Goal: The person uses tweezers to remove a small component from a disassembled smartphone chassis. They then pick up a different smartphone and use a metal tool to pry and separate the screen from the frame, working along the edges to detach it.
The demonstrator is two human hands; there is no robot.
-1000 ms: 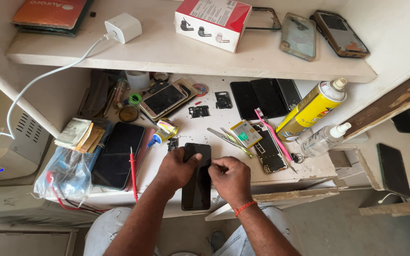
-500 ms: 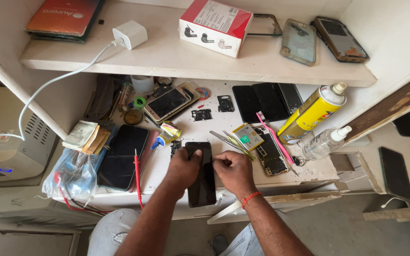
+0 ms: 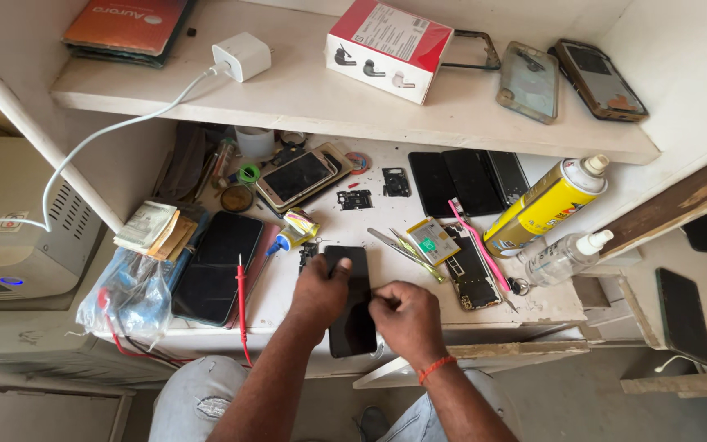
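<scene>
From the head view I see the dark phone [image 3: 351,301] lying face up near the front edge of the worktop [image 3: 550,307], and compared with a second ago it sits much the same, only the hands have crept a little: the left hand [image 3: 318,288] has slid up so its thumb presses on the phone's upper left corner, while the right hand [image 3: 403,315] has drawn in against the right edge near the middle. I read that as the work staying on the phone's screen or edge, with no part lifted off yet. The left hand is half curled, fingers bent down over the phone's left side, holding it steady against the worktop. The right hand is pinched shut, thumb and forefinger together at the phone's edge; whether a small tool or pick sits between them I cannot tell. Around them, a red probe lead [image 3: 240,304] lies just left of the left hand, beside a larger dark tablet screen [image 3: 214,266]. To the right lie an opened phone body [image 3: 470,277], a pink tool [image 3: 476,245], a yellow spray can [image 3: 546,205] and a clear bottle [image 3: 562,255]. On the shelf [image 3: 304,94] above sit a white charger [image 3: 241,56] and a red and white box [image 3: 388,47]
</scene>
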